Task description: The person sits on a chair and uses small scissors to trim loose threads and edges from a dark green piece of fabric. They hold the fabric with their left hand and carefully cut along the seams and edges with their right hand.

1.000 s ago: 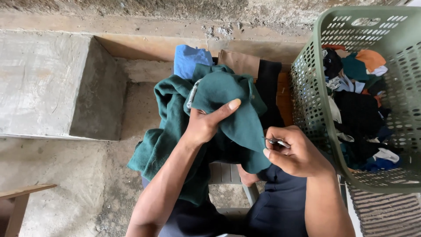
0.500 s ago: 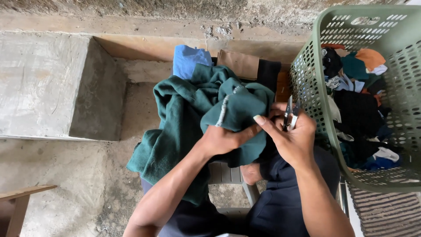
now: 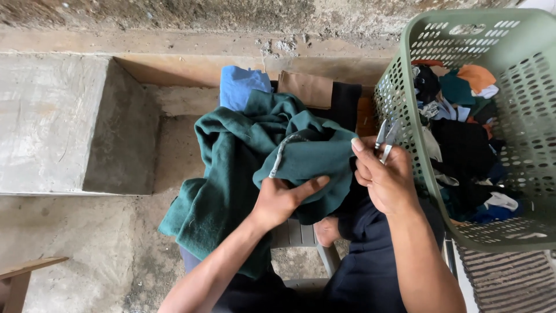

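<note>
Nearest the camera, the person's dark trousers fill the bottom of the view, with a grey plastic stool showing between the knees. Just above, the left hand presses flat and spread on a dark green garment, thumb stretched toward the right, pinning a folded edge rather than gripping it. The cloth looks like thick fleece or knit: soft, limp, fairly bulky and not slippery, so it would sag wherever unsupported and is best held near the seam or by a bunched fold. A pale strip, perhaps a zip or tape, runs along the fold just above that hand.

The right hand is curled closed around a small pair of metal thread snips, blades pointing up and a little apart, held just beside the garment's right edge without clearly touching it. The snips are light, rigid and sharp at the tips.

The garment lies draped over the person's lap and over a pile behind it: a blue cloth, a brown piece and something black. To the right stands a green perforated laundry basket, filled with mixed dark, teal, orange and white clothes. To the left lies a concrete step, and farthest off a rough wall.
</note>
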